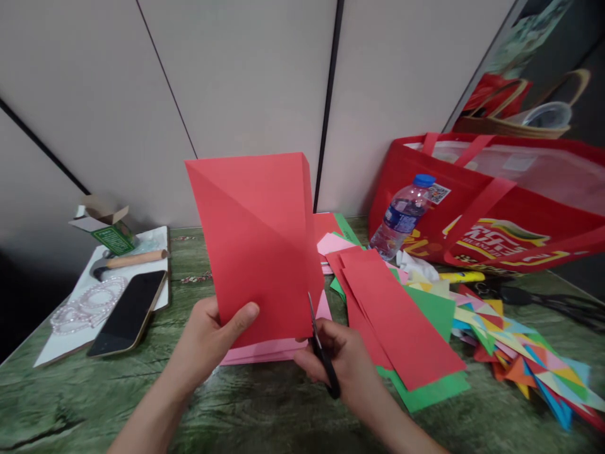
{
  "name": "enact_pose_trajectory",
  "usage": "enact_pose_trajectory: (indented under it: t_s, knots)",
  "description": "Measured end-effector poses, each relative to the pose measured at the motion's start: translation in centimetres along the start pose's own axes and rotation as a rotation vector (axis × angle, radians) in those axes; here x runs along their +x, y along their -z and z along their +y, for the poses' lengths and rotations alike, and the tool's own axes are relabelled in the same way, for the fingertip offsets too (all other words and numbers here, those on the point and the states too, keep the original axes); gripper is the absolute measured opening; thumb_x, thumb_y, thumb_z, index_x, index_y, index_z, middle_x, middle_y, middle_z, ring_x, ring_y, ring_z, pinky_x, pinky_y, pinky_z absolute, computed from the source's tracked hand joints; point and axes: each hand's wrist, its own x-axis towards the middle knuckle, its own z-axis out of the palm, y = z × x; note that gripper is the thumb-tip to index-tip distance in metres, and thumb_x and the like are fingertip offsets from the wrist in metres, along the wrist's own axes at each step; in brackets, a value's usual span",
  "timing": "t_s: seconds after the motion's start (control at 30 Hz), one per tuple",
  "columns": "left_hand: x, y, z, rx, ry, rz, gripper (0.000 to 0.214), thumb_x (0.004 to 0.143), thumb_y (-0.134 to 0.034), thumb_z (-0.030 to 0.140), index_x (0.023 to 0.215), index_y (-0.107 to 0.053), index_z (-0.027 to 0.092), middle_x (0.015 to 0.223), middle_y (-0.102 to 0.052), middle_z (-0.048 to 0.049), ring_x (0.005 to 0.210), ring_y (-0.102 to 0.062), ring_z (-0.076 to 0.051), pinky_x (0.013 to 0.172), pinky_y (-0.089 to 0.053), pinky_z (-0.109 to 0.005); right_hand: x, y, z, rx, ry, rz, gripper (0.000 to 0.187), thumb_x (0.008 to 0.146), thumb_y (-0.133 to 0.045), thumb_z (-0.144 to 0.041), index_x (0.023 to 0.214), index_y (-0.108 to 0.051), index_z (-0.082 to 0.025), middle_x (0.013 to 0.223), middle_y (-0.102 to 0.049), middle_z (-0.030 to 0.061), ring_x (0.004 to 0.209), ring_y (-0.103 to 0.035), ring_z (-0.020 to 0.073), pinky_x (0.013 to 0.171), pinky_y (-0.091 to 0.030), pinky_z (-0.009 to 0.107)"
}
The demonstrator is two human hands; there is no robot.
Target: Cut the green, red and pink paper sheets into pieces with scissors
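Note:
My left hand (215, 337) grips a sheet of red paper (259, 246) by its lower left edge, thumb on the front face. The sheet stands raised above the table, with a diagonal crease and a vertical fold near its right side. In my right hand (340, 356) is a pair of scissors (319, 347) with black handles. Their blades point up at the lower right of the sheet, along the fold. Below the sheet lie pink papers (269, 353). To the right, red paper strips (401, 315) rest over green paper (432, 391).
At left, a phone (127, 312), a beaded string (89, 306) and a wooden-handled tool (135, 260) lie by a small green box (113, 230). At right stand a water bottle (401, 217) and a red bag (496, 202), near folded colourful paper pieces (524, 353).

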Motion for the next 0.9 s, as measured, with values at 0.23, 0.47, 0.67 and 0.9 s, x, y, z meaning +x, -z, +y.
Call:
enact_pose_trajectory:
  t_s: [0.23,0.47,0.67,0.9]
  knots:
    - [0.2,0.0,0.0,-0.215,0.027,0.136,0.014,0.07,-0.067,0.028,0.083,-0.069,0.022,0.08,-0.073,0.0003,0.07,-0.066,-0.017,0.063,-0.054,-0.026,-0.2,0.3,-0.7,0.097,-0.09,-0.287,0.029,0.063,-0.072,-0.033,0.076,-0.052,-0.015,0.056,-0.051,-0.005,0.048,-0.045,0.0072,0.048,-0.036,0.019]
    - [0.1,0.8,0.5,-0.019,0.009,0.197,0.015,0.066,-0.069,0.031,0.071,-0.068,0.017,0.073,-0.072,-0.0008,0.069,-0.066,-0.019,0.057,-0.054,-0.024,-0.3,1.2,-0.6,0.194,-0.115,-0.518,0.032,0.071,-0.067,-0.035,0.089,-0.05,-0.016,0.053,-0.052,-0.0056,0.049,-0.049,0.0089,0.056,-0.043,0.025]
    - [0.0,0.1,1.1,-0.179,0.162,0.066,0.02,0.066,-0.07,0.029,0.083,-0.067,0.018,0.073,-0.073,-0.0029,0.061,-0.067,-0.02,0.058,-0.055,-0.03,-0.1,1.3,-1.1,0.199,-0.09,-0.563,0.042,0.067,-0.071,-0.035,0.099,-0.052,-0.016,0.068,-0.052,-0.0029,0.059,-0.047,0.0091,0.062,-0.041,0.025]
    - [0.0,-0.2,1.1,-0.241,0.238,0.013,0.033,0.069,-0.068,0.028,0.1,-0.062,0.02,0.081,-0.073,-0.0056,0.064,-0.068,-0.021,0.056,-0.055,-0.03,-0.2,1.0,-1.0,0.306,0.014,-0.487,0.058,0.067,-0.072,-0.03,0.116,-0.042,-0.023,0.079,-0.054,-0.0008,0.068,-0.05,0.0117,0.062,-0.04,0.023]
